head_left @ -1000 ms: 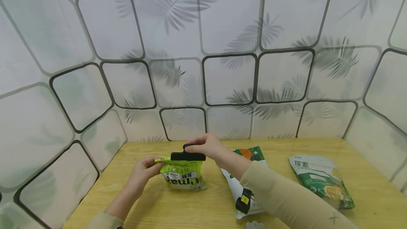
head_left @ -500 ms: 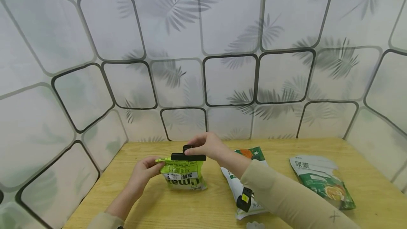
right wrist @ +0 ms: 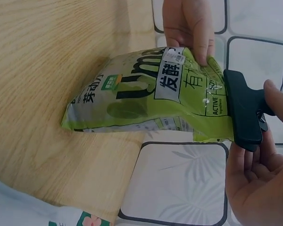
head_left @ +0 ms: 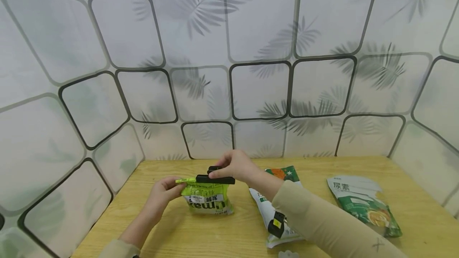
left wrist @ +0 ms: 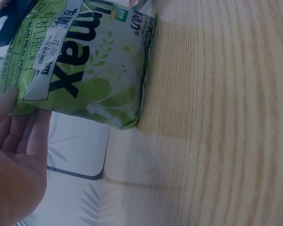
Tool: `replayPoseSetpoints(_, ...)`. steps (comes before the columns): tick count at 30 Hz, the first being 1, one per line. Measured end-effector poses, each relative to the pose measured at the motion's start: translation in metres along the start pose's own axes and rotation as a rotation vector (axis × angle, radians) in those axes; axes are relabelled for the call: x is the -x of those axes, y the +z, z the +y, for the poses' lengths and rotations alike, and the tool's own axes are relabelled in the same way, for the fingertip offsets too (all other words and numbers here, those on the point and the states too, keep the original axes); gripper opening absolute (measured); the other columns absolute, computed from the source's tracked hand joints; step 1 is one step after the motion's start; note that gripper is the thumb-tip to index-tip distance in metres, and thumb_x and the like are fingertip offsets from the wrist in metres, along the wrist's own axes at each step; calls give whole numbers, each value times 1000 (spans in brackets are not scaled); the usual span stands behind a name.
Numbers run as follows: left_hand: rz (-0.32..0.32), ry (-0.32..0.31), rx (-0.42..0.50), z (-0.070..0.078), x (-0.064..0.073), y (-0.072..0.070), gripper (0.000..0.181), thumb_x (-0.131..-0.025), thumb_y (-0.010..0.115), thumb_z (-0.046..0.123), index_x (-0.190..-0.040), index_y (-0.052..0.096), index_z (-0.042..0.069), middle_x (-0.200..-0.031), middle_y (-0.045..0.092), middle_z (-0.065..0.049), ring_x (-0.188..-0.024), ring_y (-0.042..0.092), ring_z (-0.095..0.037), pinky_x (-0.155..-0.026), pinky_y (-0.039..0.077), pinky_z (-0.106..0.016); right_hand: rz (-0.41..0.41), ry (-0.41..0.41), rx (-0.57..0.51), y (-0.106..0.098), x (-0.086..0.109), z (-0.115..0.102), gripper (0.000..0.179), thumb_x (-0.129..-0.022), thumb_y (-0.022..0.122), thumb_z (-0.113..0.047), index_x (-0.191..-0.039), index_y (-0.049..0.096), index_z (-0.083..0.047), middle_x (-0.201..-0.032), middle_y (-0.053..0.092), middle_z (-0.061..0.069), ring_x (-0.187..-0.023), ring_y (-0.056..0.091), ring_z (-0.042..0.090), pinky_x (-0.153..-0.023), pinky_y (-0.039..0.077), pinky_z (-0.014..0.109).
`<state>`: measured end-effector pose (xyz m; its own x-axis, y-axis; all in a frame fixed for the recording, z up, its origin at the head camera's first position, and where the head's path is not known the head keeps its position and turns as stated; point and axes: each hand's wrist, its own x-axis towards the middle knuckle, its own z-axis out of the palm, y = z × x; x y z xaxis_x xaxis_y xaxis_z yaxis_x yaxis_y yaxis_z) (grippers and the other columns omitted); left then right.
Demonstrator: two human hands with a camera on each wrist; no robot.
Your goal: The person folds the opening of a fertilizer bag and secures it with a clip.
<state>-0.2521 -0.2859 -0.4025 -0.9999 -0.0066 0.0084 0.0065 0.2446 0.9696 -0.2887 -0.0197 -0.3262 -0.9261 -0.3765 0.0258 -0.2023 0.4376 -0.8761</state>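
A green and white plastic bag point(head_left: 206, 202) of fertilizer stands upright on the table, its printing upside down in the head view. My left hand point(head_left: 163, 192) pinches the bag's upper left corner between thumb and fingers. At the top edge is a black bag clip point(head_left: 224, 180), which my right hand point(head_left: 236, 167) holds by its handles. In the right wrist view the clip point(right wrist: 243, 110) lies along the bag's top edge; whether its jaws bite on the plastic I cannot tell. Thumb and fingers sit on opposite sides of the handles there.
A white and green bag point(head_left: 267, 210) lies on the wooden table point(head_left: 201, 236), partly under my right forearm. Farther right lies another green and white pouch point(head_left: 363, 206). A small grey object point(head_left: 288, 254) shows at the bottom edge. Patterned cloth point(head_left: 258, 90) encloses the table's back and sides.
The black clip has shifted slightly right and down along the bag's top edge, baring more of the green edge at the left. My left hand and the bag hold nearly still.
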Motion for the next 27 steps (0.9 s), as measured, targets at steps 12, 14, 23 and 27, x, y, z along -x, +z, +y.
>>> replayPoseSetpoints(12, 2, 15, -2, 0, 0, 0, 20, -103, 68, 4, -118, 74, -6, -96, 77, 11, -89, 69, -3, -89, 64, -30, -107, -206, 21, -3, -3, 10, 20, -91, 87, -17, -101, 75, -5, -96, 75, 7, -79, 65, 8, -72, 57, 22)
replayPoseSetpoints(14, -1, 14, -1, 0, 0, -1, 19, -103, 68, 5, -117, 74, -6, -96, 77, 11, -89, 69, -4, -91, 64, -31, -113, -233, 8, -3, -2, 10, 19, -92, 86, -17, -101, 74, -4, -94, 75, 7, -77, 65, 8, -70, 57, 22)
replayPoseSetpoints(23, -25, 19, 10, 0, 0, -2, 18, -103, 67, 5, -116, 75, -4, -94, 77, 13, -88, 69, -3, -90, 64, -30, -83, -330, -6, -1, -1, 7, 20, -92, 85, -14, -106, 77, -3, -91, 73, 9, -74, 62, 7, -68, 55, 23)
replayPoseSetpoints(27, -20, 24, 12, 0, 1, -2, 18, -103, 66, 4, -115, 75, -5, -92, 76, 13, -88, 69, -4, -90, 64, -31, -68, -325, 43, 0, -1, 7, 25, -93, 85, -18, -113, 79, -5, -92, 70, 6, -75, 61, 7, -67, 54, 22)
